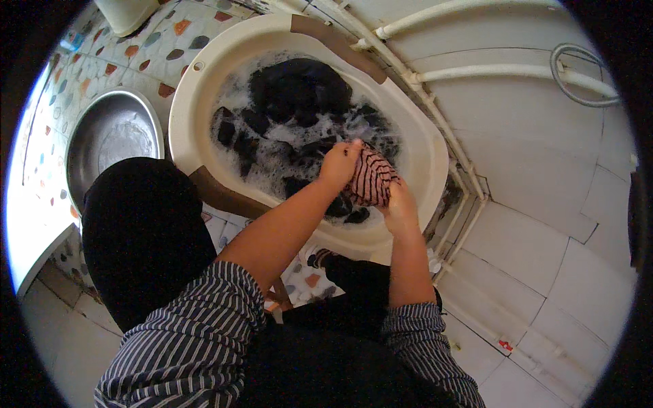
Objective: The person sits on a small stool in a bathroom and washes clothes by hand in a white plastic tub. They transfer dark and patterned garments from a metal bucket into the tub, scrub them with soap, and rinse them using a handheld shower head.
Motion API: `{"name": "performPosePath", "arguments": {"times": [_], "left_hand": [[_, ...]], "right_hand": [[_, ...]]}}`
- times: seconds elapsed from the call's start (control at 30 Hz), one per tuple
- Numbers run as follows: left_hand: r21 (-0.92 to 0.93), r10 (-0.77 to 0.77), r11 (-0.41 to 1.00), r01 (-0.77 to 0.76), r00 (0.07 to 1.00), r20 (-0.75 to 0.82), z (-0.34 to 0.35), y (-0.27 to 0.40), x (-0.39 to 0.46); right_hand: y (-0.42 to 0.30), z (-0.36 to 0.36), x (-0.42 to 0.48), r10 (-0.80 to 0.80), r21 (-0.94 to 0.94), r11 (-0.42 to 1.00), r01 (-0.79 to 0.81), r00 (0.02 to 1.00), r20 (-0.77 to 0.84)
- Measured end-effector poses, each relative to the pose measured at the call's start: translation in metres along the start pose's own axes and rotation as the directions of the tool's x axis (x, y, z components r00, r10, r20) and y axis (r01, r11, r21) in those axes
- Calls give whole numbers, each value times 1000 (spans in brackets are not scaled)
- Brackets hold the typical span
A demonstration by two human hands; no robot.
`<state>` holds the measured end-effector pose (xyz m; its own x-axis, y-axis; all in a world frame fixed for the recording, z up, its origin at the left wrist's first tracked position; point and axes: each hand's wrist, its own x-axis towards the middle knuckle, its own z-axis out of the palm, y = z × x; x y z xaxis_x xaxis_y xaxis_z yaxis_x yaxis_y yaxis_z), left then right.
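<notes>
A pink cloth with black stripes (371,178) is stretched between my two hands above the soapy water. My left hand (341,162) grips its upper left edge, while my right hand (400,204) holds its lower right side. Below and around it, dark wet clothes (301,86) lie in foamy water inside a cream plastic tub (433,153). The largest dark bundle rises out of the foam at the tub's far side. The part of the striped cloth inside my fingers is hidden.
A round metal basin (115,130) stands left of the tub on the pebble-patterned floor (158,56). Pale pipes (459,13) run along the tiled wall at the right, with a grey hose (558,76) looped over one. A white container (125,15) stands at the far left.
</notes>
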<state>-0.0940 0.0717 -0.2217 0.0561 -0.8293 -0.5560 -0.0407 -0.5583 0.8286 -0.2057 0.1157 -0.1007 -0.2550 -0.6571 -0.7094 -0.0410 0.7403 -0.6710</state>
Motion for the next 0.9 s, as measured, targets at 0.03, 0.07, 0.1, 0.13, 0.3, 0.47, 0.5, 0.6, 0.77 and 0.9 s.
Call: {"name": "performPosePath", "arguments": {"times": [0.03, 0.07, 0.1, 0.13, 0.3, 0.47, 0.5, 0.6, 0.77, 0.9], "left_hand": [[-29, -58, 998, 58, 998, -19, -3, 8, -2], [-459, -384, 782, 422, 906, 179, -14, 14, -1], [-463, -320, 840, 284, 947, 1, -26, 10, 6], [-459, -226, 877, 144, 965, -129, -35, 1, 22], [-412, -164, 903, -121, 791, -590, -98, 40, 47], [-9, 249, 882, -472, 480, -841, -147, 120, 24], [44, 290, 868, -494, 433, -853, -155, 128, 23], [159, 345, 870, -467, 347, -872, -167, 137, 22], [162, 185, 983, -90, 496, -848, -153, 96, 33], [575, 537, 818, 3, 352, -766, -127, 61, 44]], "right_hand": [[-5, -10, 0, 48, -70, 996, -49, 999, -19], [-6, -25, 8, 46, -255, 965, -62, 997, -66], [-9, -39, 9, -69, -382, 924, 24, 992, -105], [-15, -54, 10, -188, -509, 855, 100, 974, -125], [-60, -86, -22, -336, -186, 939, 288, 882, -332], [-73, -116, -38, -402, -172, 914, 366, 776, -486], [-73, -121, -39, -411, -260, 911, 321, 773, -483], [-70, -128, -38, -382, -451, 877, 169, 813, -440], [-14, -148, 18, -188, -489, 872, 0, 923, -335], [38, -112, 68, -249, -853, 466, -236, 890, -383]]}}
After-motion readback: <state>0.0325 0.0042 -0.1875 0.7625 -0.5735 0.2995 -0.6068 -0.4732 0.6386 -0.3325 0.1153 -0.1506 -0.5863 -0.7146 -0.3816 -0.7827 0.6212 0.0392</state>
